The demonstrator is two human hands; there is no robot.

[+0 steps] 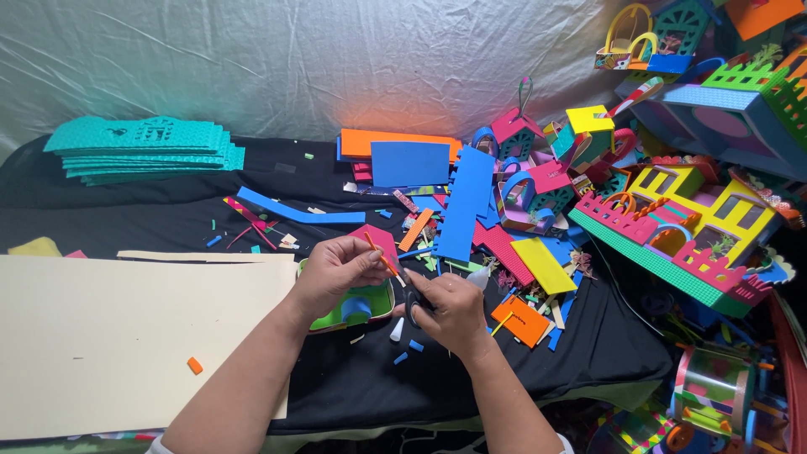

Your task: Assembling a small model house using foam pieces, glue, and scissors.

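One thin orange foam strip (pixel 380 256) was held above the black cloth (pixel 353 378), near the middle of the work surface. The left hand (pixel 336 271) was closed on it, pinching the strip between thumb and fingertips so that it slanted down to the right. Its lower end reached the right hand (pixel 451 309), which lay just beside and slightly below the left. The right hand was closed through the handles of one pair of black-handled scissors (pixel 412 304), the blades pointing up toward the strip; whether the blades touched the strip could not be determined.

Directly beneath the left hand sat one green foam tray (pixel 380 304) with one blue cylinder (pixel 356 311) inside it. One white glue bottle tip (pixel 478 276) showed just behind the right hand. One orange foam rectangle (pixel 521 320) lay to the right of that hand, and one yellow rectangle (pixel 543 265) beyond it.

To the left, one large cream sheet (pixel 109 336) covered the cloth, bearing one small orange offcut (pixel 194 365). One stack of teal perforated panels (pixel 143 147) lay at the far left. One long blue panel (pixel 467 202) lay at centre rear. Assembled foam houses (pixel 672 219), too many and too overlapped to count, filled the right side.
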